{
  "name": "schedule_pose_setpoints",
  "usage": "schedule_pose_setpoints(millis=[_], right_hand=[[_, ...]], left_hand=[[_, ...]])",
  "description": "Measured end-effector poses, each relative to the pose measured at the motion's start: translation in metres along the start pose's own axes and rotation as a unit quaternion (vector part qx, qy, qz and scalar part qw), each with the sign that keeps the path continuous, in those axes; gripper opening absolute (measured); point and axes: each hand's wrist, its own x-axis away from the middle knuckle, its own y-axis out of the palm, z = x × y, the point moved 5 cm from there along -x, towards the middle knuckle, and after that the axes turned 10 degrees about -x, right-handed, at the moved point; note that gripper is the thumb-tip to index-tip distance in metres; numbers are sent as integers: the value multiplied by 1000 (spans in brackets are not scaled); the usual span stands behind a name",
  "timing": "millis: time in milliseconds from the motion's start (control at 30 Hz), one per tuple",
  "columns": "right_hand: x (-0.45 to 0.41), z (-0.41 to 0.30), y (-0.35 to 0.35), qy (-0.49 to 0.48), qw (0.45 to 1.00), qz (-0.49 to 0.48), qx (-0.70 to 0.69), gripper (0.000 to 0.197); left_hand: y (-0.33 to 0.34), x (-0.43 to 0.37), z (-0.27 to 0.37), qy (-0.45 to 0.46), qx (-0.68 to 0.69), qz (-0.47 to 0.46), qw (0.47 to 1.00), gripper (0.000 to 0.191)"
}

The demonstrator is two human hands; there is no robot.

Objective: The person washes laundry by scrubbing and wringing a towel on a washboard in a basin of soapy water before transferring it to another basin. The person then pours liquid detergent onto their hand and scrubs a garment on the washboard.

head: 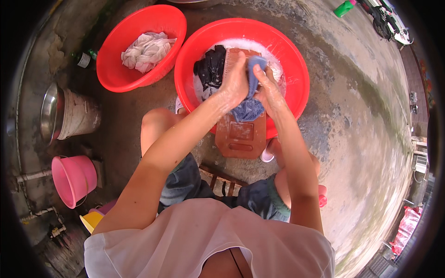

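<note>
Between my two hands, a wet blue cloth (253, 74) is held over a red plastic basin (297, 69). My left hand (236, 81) presses flat against its left side, fingers straight. My right hand (269, 87) grips it from the right, thumb on top. The cloth's lower part (248, 110) hangs bunched over a brown washboard (241, 140), which leans on the basin's near rim. Left of the board in the suds lies dark clothing (210, 67); whitish cloth (275, 70) lies on the right.
Another red basin (111, 66) at upper left holds white laundry (147, 52). On the left stand a whitish bucket (80, 113) with a metal bowl (50, 113) at its mouth, and a pink bucket (74, 179). A green bottle (344, 8) and a motorbike (387, 22) are at upper right.
</note>
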Motion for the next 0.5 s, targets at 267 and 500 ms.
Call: schedule_pose_setpoints(millis=[267,500], right_hand=[[2,-22,-15,-142,985,56,-82,29],[16,-82,-58,-305,809,260,431,37]], left_hand=[[-6,11,39,156,-453,56,876,37],[-32,3,52,21,-347,30,937,27]])
